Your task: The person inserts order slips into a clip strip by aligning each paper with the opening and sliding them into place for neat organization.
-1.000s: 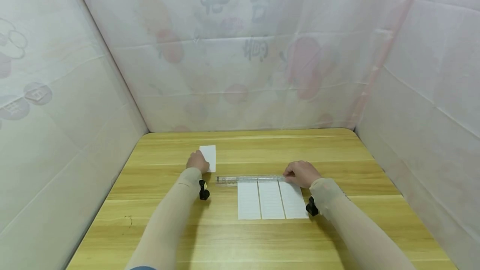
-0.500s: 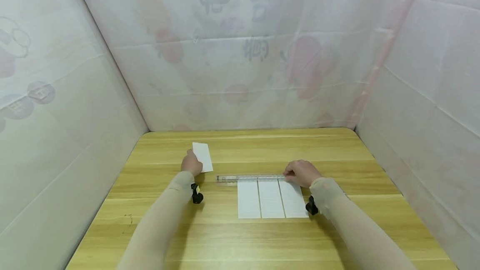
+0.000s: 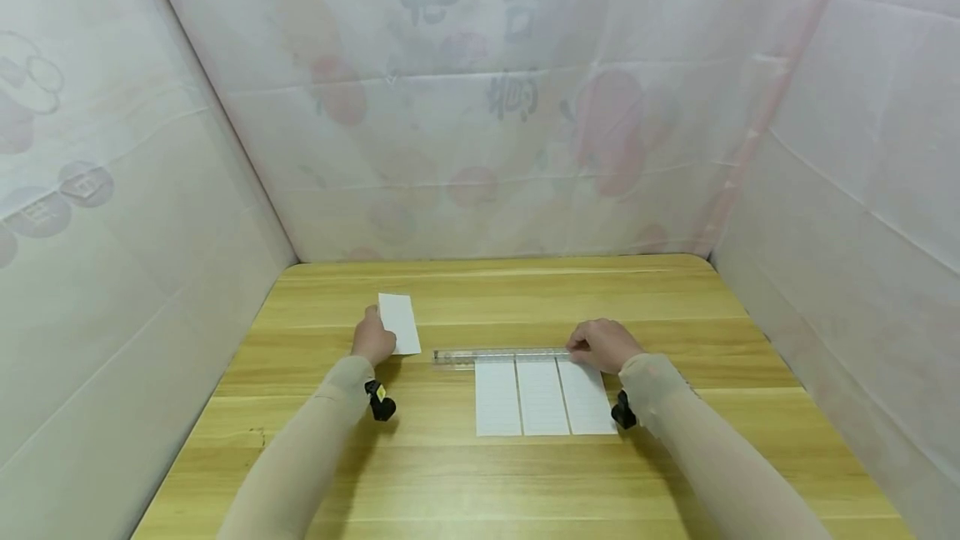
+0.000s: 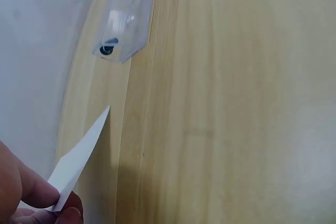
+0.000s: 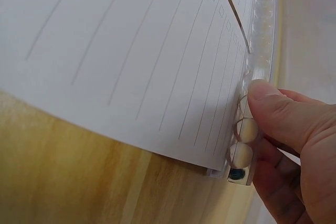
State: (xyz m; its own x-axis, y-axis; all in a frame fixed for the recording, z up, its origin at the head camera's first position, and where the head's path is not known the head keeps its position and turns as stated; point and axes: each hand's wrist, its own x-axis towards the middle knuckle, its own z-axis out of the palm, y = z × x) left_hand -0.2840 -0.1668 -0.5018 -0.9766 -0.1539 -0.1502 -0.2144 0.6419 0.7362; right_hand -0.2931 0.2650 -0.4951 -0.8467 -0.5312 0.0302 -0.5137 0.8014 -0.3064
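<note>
In the head view my left hand (image 3: pixel 373 337) holds a small white sheet of paper (image 3: pixel 399 324) on the left. The left wrist view shows the sheet (image 4: pixel 79 158) pinched between thumb and fingers, tilted above the wood. My right hand (image 3: pixel 606 346) grips the right end of a clear plastic bar (image 3: pixel 495 356). Up close in the right wrist view, the thumb lies on the bar (image 5: pixel 245 129), which has a row of round shapes and a dark end piece. Three lined sheets (image 3: pixel 543 402) lie side by side, their far edges at the bar; small diamond marks show on one.
Everything rests on a wood-grain table (image 3: pixel 487 482). Pale printed cloth (image 3: pixel 480 140) rises behind the table and along both sides. A dark scribble-like mark (image 3: pixel 257 436) shows on the table at the left. Each wrist wears a small black camera.
My left hand has moved left and slightly nearer with the white sheet, which now leans at an angle. The right hand, the bar and the lined sheets have stayed put.
</note>
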